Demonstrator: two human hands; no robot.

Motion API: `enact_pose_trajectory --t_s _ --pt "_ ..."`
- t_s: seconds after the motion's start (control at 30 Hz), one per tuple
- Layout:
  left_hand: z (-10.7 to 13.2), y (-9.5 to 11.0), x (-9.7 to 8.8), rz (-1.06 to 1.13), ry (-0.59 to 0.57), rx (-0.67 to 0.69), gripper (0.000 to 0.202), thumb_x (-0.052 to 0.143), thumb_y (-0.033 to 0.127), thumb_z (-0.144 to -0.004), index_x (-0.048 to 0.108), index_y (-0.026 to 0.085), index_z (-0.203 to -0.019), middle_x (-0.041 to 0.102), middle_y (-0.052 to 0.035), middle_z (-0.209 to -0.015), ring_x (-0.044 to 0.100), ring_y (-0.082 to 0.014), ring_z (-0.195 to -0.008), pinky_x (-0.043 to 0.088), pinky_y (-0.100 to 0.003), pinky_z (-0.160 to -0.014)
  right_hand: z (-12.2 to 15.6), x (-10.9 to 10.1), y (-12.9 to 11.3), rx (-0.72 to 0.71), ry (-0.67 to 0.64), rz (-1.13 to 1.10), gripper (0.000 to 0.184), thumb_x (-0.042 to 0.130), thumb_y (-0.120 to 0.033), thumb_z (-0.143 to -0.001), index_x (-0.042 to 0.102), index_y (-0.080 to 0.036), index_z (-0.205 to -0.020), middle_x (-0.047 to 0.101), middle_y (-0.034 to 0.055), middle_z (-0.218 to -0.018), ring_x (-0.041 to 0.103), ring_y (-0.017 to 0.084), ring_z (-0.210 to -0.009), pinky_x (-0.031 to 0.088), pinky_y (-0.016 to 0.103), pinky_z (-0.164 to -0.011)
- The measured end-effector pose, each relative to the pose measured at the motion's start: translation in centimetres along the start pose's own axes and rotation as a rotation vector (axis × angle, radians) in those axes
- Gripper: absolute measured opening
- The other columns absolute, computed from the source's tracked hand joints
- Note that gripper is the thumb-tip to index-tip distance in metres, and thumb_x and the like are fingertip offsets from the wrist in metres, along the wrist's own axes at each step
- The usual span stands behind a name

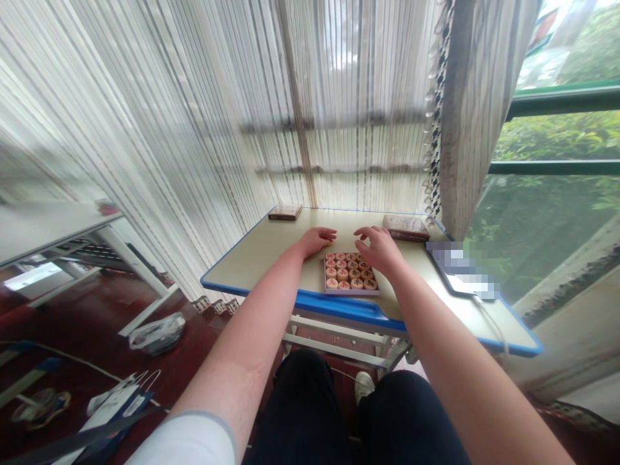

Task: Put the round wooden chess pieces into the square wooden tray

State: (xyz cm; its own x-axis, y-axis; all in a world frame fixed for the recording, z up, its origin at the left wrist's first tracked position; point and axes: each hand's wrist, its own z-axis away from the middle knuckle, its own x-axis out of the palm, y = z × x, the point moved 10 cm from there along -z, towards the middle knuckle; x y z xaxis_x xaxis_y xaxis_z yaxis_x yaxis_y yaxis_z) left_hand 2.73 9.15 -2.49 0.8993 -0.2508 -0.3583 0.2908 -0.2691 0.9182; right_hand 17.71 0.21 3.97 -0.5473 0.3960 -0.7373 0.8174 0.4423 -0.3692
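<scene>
A shallow box point(352, 292) with a pale purple rim stands near the front edge of the desk. Round wooden Chinese chess pieces point(343, 274) fill it in rows, marked with red characters on the left and dark ones on the right. Just behind the box's left corner is my left hand point(317, 241), its fingers stretched to the right; a small tan spot shows under its fingertips, too small to name. My right hand point(378, 248) hovers by the box's back right corner, fingers curved and apart. It hides part of that corner, and no held object shows in it.
The blue-edged desk point(252, 261) carries a brown flat box point(285, 212) at back left and another box point(405, 227) at back right. A dark tablet-like device point(460, 271) with a cable lies on the right. Striped curtains point(358, 148) hang behind. Bags point(157, 332) lie on the floor.
</scene>
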Motion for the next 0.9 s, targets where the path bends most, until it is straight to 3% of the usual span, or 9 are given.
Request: enact_pose_trajectory --t_s 0.13,0.27,0.4,0.57,0.73,0.9 --pt "-0.2 -0.8 -0.7 -0.021 0.072 -0.061 0.04 0.065 0.01 -0.06 0.068 0.015 -0.099 0.068 -0.0078 -0.098 0.061 -0.017 -0.089 0.046 -0.031 -0.086 0.3 -0.1 -0.7 -0.01 -0.039 -0.007 0.021 0.05 -0.027 -0.077 0.069 -0.022 -0.086 0.063 0.0068 -0.087 0.05 0.024 -0.089 0.04 0.037 -0.081" --pt "-0.2 -0.7 -1.3 -0.133 0.106 -0.051 0.046 0.069 0.019 -0.058 0.066 0.014 -0.103 0.067 -0.0076 -0.099 0.06 -0.0182 -0.091 0.045 -0.029 -0.083 0.8 0.5 -3.4 -0.147 -0.145 -0.124 0.018 0.054 -0.027 -0.075 0.07 -0.024 -0.084 0.062 0.005 -0.089 0.051 0.021 -0.089 0.04 0.033 -0.082" --pt "-0.2 -0.7 -1.4 -0.326 0.087 -0.055 0.041 0.068 0.028 -0.061 0.068 0.013 -0.099 0.068 -0.0063 -0.087 0.06 -0.0185 -0.082 0.046 -0.03 -0.079 1.5 1.7 -5.3 -0.247 -0.219 -0.116 0.018 0.057 -0.028 -0.074 0.071 -0.024 -0.085 0.063 0.0056 -0.088 0.051 0.021 -0.089 0.04 0.034 -0.082" --pt "-0.3 -0.4 -1.1 -0.409 0.045 -0.018 0.037 0.065 0.032 -0.064 0.069 0.015 -0.097 0.069 -0.0053 -0.092 0.06 -0.0177 -0.086 0.046 -0.027 -0.08 1.5 1.2 -5.3 -0.25 -0.14 -0.099 0.02 0.055 -0.029 -0.077 0.069 -0.023 -0.09 0.063 0.0055 -0.084 0.051 0.021 -0.085 0.04 0.033 -0.078" --pt "0.2 0.3 -1.8 -0.547 0.131 -0.022 0.041 0.066 0.039 -0.064 0.069 0.013 -0.096 0.069 -0.0083 -0.086 0.061 -0.0195 -0.081 0.047 -0.029 -0.075 1.2 0.5 -4.7 -0.216 -0.07 -0.074 0.02 0.054 -0.026 -0.078 0.067 -0.023 -0.092 0.063 0.0044 -0.082 0.05 0.021 -0.082 0.04 0.032 -0.076" --pt "0.2 0.5 -1.3 -0.508 0.099 0.024 0.033 0.065 0.038 -0.066 0.071 0.015 -0.09 0.069 -0.0075 -0.085 0.061 -0.0199 -0.081 0.047 -0.03 -0.075 0.9 0.8 -3.9 -0.172 -0.072 -0.042 0.021 0.053 -0.025 -0.077 0.066 -0.022 -0.094 0.064 0.0041 -0.082 0.05 0.021 -0.083 0.04 0.032 -0.075"
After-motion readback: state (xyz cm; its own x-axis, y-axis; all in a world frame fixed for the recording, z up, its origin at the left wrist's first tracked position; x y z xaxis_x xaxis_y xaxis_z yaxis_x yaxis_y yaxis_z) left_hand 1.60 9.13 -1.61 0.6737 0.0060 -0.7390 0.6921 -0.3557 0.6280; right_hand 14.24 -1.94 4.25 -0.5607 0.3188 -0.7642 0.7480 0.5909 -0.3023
